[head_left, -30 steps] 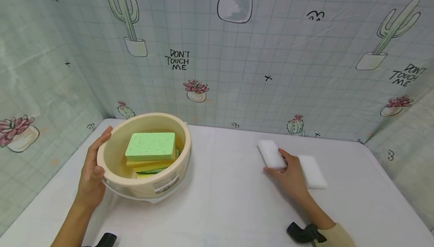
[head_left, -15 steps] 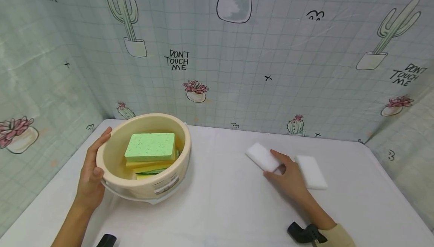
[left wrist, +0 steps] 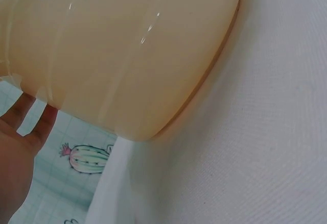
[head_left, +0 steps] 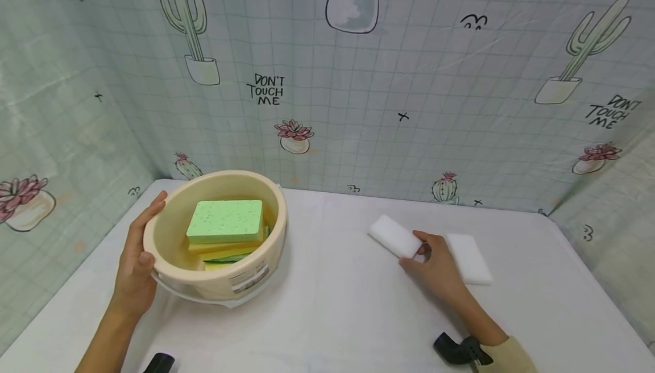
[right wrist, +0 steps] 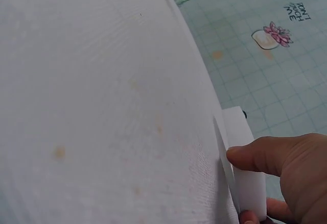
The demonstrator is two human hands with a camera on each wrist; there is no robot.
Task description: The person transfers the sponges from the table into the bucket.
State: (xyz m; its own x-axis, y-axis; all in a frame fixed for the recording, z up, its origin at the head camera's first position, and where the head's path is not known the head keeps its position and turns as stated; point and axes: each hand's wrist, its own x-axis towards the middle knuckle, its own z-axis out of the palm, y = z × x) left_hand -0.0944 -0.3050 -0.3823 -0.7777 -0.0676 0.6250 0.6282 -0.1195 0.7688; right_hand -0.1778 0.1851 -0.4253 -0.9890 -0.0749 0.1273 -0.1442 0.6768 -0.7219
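A cream bucket (head_left: pixel 215 184) stands at the left of the table, holding a stack of green and yellow sponges (head_left: pixel 225 222). My left hand (head_left: pixel 137 273) lies against the bucket's left side, fingers extended along the outer wall and thumb near the rim. Its fingers (left wrist: pixel 41 127) touch the bucket wall (left wrist: pixel 117 45) in the left wrist view. With thumb and fingers, my right hand (head_left: pixel 435 262) pinches the near right end of a white sponge block (head_left: pixel 393 235). A second white sponge block (head_left: pixel 469 259) lies flat just right of that hand.
White cloth covers the table (head_left: pixel 327 316). Behind it rises a curtain (head_left: pixel 327 88) printed with cacti, which continues along both sides. A pale bail handle (head_left: pixel 189 293) hangs low around the bucket's front. Black wrist mounts (head_left: pixel 460 350) sit on the forearms.
My right hand has turned the white sponge block, so its far end swings left. Its fingers have since shifted slightly on the near end. Left hand and bucket stay put.
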